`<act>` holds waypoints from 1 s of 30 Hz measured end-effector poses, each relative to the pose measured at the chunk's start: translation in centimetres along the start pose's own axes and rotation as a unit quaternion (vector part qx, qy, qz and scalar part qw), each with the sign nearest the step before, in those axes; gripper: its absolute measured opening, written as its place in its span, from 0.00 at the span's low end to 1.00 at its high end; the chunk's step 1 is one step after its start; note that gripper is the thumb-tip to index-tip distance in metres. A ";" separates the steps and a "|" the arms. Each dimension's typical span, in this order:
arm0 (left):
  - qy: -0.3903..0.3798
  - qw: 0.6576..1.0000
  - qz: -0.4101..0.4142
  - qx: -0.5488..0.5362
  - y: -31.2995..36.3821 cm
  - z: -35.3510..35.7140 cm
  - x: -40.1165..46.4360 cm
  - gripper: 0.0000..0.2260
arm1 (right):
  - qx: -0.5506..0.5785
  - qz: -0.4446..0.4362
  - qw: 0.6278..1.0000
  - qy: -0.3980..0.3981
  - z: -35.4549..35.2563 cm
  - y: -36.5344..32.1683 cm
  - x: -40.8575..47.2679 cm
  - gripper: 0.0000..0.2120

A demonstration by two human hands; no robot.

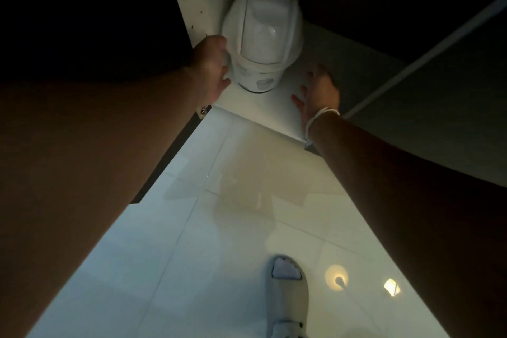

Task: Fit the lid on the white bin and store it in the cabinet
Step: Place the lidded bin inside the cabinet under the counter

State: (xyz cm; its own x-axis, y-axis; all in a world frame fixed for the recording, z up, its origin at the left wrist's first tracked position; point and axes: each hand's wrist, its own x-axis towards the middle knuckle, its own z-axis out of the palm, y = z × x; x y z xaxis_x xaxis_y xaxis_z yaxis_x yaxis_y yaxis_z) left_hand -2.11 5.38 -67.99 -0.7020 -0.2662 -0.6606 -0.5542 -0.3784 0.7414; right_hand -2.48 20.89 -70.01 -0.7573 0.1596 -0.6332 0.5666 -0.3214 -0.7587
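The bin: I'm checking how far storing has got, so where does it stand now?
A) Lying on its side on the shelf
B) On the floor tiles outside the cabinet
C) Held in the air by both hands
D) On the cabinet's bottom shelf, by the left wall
D: the bin, lid on, stands upright on the cabinet shelf beside the left wall; the left hand is at its side, the right hand is apart from it.

No readable text, labels or nos. anywhere; grey marks on white bin [260,43] are pattern only
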 end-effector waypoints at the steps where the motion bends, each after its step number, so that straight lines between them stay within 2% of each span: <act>1: 0.005 1.000 0.005 0.008 0.1 -0.2 -0.9 0.24 | 0.021 0.001 1.000 -0.003 -0.1 -0.1 -1.2 0.22; 11: -0.033 0.995 0.043 0.082 4.7 -0.4 -13.9 0.22 | -0.002 -0.047 0.999 -0.008 -1.0 -4.1 -15.1 0.23; 20: -0.064 0.990 0.078 0.101 12.3 -0.7 -30.1 0.22 | -0.036 -0.082 0.996 -0.006 -1.7 -12.5 -32.0 0.21; 26: -0.125 0.965 0.173 0.153 21.6 -2.1 -41.9 0.22 | -0.058 -0.171 0.982 -0.047 0.6 -20.6 -44.3 0.18; 30: -0.145 0.944 0.219 0.200 28.5 -3.7 -47.5 0.22 | -0.097 -0.261 0.958 -0.068 2.7 -26.8 -51.3 0.19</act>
State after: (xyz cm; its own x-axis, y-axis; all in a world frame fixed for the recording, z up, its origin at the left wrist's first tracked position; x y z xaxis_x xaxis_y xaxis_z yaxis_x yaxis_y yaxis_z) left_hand 17.11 4.01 -15.88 -0.9637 -0.0434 -0.2634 -0.2663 0.0914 0.9595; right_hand 20.26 18.76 -16.80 -0.9819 0.1239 -0.1435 0.1384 -0.0489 -0.9892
